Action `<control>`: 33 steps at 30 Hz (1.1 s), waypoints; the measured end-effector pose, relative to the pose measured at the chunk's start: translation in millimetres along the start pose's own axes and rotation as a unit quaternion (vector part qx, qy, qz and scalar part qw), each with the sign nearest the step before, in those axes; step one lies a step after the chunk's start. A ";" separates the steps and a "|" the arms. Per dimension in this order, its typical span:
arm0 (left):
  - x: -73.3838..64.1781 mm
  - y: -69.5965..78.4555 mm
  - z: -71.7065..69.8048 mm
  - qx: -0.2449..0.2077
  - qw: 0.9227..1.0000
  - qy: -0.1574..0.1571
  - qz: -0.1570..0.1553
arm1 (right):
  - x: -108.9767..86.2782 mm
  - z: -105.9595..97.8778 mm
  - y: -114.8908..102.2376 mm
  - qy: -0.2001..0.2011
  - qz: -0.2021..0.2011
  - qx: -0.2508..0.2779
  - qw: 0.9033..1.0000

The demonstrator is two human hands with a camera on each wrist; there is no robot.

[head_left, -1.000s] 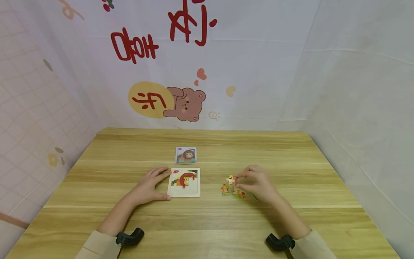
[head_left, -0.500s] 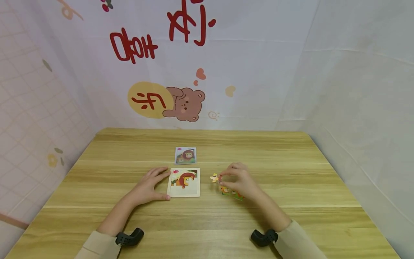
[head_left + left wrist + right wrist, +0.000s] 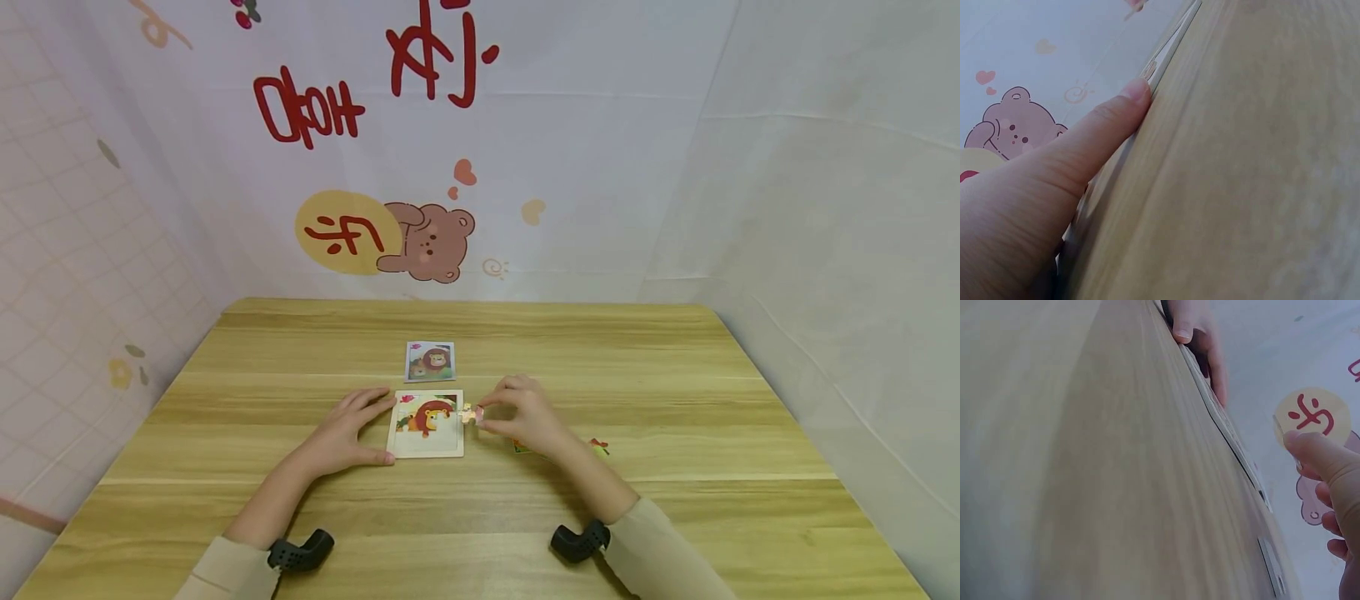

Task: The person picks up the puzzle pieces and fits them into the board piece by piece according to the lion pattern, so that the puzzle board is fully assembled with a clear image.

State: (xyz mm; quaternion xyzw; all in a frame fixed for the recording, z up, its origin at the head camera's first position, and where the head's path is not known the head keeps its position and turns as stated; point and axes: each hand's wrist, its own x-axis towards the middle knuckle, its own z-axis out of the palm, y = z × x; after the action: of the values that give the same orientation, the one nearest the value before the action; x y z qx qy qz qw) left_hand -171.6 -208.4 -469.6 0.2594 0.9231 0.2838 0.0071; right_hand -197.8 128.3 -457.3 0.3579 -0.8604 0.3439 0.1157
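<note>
Left hand [image 3: 347,433] and right hand [image 3: 528,417] work from opposite sides of a square puzzle board [image 3: 444,443], which lies flat a little below the centre of the frame. The left one is spread rather than clenched: thumb and forefinger rest against the board's left edge, the forefinger near its upper corner and the thumb near its lower one. In the left wrist view that thumb lies almost straight, its tip at the board's edge.

The right one pinches a small puzzle piece [image 3: 470,414] between thumb and fingers. The piece sits at the tips of those fingers, on their left side, level with the upper half of the board and right at its right-hand rim. Whether it touches the rim or hangs just above it is hard to say, as the right wrist view shows it only as a thin, dim sliver.

Inside the board, part of a lion picture fills the upper left, with brown mane and orange face, while the lower right shows pale backing. A picture card [image 3: 431,361] with a lion lies just above the board. Loose pieces [image 3: 599,447] lie to the right of centre, partly covered by the right forearm.

All of it rests on a wood-grained bench [image 3: 450,525]. Behind, a pale backdrop [image 3: 600,167] carries red characters and a printed bear [image 3: 438,242] beside a yellow disc. Black devices [image 3: 302,550] sit at both wrists, next to beige sleeves [image 3: 663,550].
</note>
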 end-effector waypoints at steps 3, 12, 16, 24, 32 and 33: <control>0.3 1.1 0.0 0.001 1.000 0.001 0.002 | 4.7 5.8 -0.3 -0.005 -0.007 -0.012 1.000; 0.0 2.8 -0.7 0.000 1.000 0.000 -0.001 | 15.0 22.5 -3.3 -0.020 -0.015 -0.003 1.000; 0.2 2.7 -1.2 -0.001 1.000 -0.001 -0.001 | 17.6 27.5 -2.7 -0.021 -0.012 0.001 1.000; -0.2 0.9 -1.8 -0.004 1.000 -0.002 -0.003 | 20.8 34.2 -0.2 -0.033 0.001 0.002 0.999; 0.3 1.4 -1.6 -0.003 1.000 -0.008 -0.007 | 22.1 38.5 1.5 -0.044 0.016 -0.008 0.999; 0.4 1.6 -1.5 -0.003 1.000 -0.008 -0.007 | 22.2 38.9 1.7 -0.046 0.019 -0.008 0.999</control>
State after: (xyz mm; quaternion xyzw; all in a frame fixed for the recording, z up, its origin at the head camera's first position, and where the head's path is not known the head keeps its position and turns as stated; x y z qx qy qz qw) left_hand -171.5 -207.9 -467.5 0.2552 0.9240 0.2844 0.0169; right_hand -213.1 91.1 -477.0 0.3561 -0.8742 0.3221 0.0722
